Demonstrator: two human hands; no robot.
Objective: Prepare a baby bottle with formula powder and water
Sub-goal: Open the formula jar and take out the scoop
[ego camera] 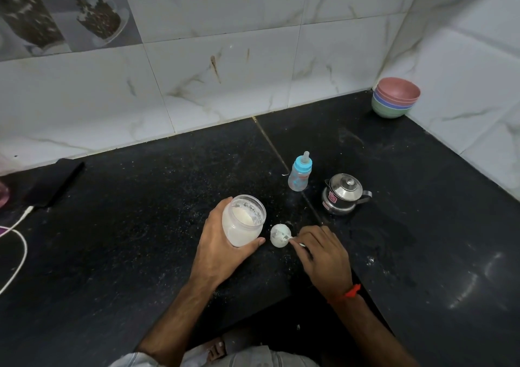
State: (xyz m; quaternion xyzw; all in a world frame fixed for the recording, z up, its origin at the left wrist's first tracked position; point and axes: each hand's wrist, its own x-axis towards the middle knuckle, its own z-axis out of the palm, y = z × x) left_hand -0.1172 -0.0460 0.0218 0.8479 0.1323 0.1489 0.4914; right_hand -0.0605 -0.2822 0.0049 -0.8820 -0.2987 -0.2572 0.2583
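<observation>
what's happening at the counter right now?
A person is preparing baby formula on the black counter. The left hand grips an open jar of white powder. The right hand pinches the handle of a white scoop, which sits just beside the jar, low over the counter. The baby bottle stands farther back with its blue nipple cap on, next to a small lidded steel kettle. Powder is scattered on the counter.

A home kitchen: a black speckled stone worktop [140, 226] set into a corner of marble-look wall tiles [225, 71], with stacked plastic bowls [395, 100] and a small steel kettle [342, 195].
</observation>
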